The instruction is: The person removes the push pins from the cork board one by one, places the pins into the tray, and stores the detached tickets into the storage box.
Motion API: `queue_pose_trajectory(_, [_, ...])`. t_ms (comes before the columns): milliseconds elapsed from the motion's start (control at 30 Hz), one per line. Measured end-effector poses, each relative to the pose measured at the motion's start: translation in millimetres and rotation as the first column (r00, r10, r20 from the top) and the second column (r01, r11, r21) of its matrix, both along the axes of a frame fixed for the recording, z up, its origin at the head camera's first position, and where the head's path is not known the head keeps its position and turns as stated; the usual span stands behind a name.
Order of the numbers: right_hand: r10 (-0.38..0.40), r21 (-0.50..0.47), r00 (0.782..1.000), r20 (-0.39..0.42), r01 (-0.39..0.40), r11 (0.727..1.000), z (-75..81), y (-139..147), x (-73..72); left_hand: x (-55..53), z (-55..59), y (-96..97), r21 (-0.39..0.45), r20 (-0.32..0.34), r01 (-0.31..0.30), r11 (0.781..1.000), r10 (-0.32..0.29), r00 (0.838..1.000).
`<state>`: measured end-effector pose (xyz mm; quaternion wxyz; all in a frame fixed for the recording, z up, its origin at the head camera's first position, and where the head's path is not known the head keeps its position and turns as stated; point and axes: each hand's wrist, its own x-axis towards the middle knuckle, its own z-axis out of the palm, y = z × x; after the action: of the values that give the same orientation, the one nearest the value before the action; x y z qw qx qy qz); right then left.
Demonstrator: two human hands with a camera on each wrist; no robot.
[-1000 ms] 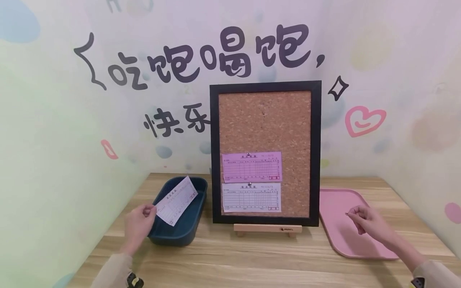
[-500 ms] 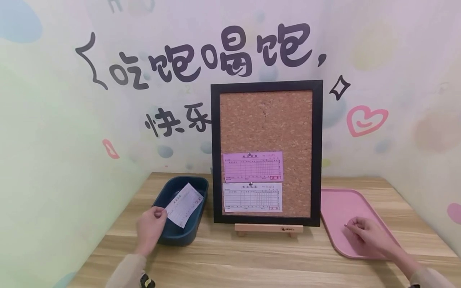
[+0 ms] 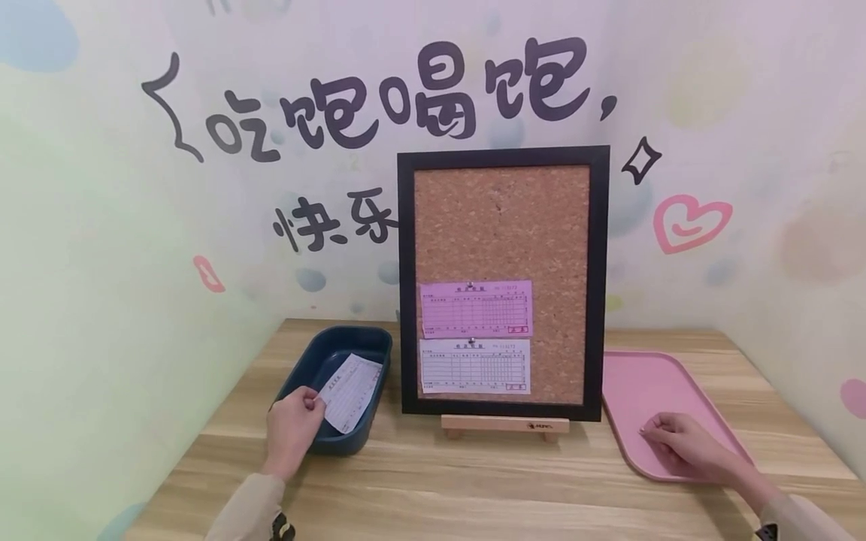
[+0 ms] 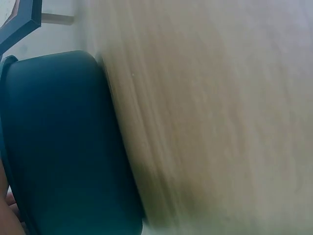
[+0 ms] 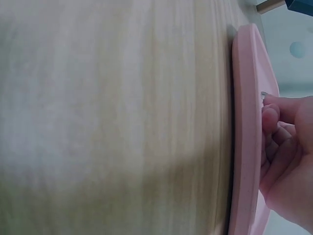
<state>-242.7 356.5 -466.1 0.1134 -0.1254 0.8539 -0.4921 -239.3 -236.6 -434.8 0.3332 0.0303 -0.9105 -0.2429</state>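
My left hand pinches one corner of a white receipt slip, which is tilted over the inside of a dark blue bin. In the left wrist view the outside of the bin hides most of that hand. Above the pink tray, my right hand has its fingers curled, with a tiny shiny pushpin between thumb and forefinger. A black-framed corkboard stands between the hands. Pinned low on it are a pink receipt slip and, under that, another white slip.
The corkboard leans on a small wooden easel on the wood-grain table. The bin is left of the board and the tray right of it. A printed wall rises behind.
My left hand has moved right and slightly down, lowering the slip further into the bin's opening. The right hand has shifted a little lower over the tray, still pinching the pushpin.
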Motion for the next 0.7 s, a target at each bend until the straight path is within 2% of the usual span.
queue_pose_trajectory(267, [0.061,0.058,0.997,-0.055,-0.058,0.997,0.3,1,-0.7,-0.3,8.0,-5.8,-0.007,0.085,0.129,0.992,-0.128,0.988])
queue_pose_trajectory(400, [0.061,0.084,0.996,-0.064,-0.056,0.995,2.4,0,-0.4,0.8,7.2,-7.5,-0.01,0.128,0.144,0.989,-0.142,0.982])
queue_pose_trajectory(700, [0.054,0.122,0.995,-0.081,-0.044,0.991,1.0,0,-2.9,3.7,6.4,-11.4,-0.007,0.181,0.165,0.986,-0.161,0.97])
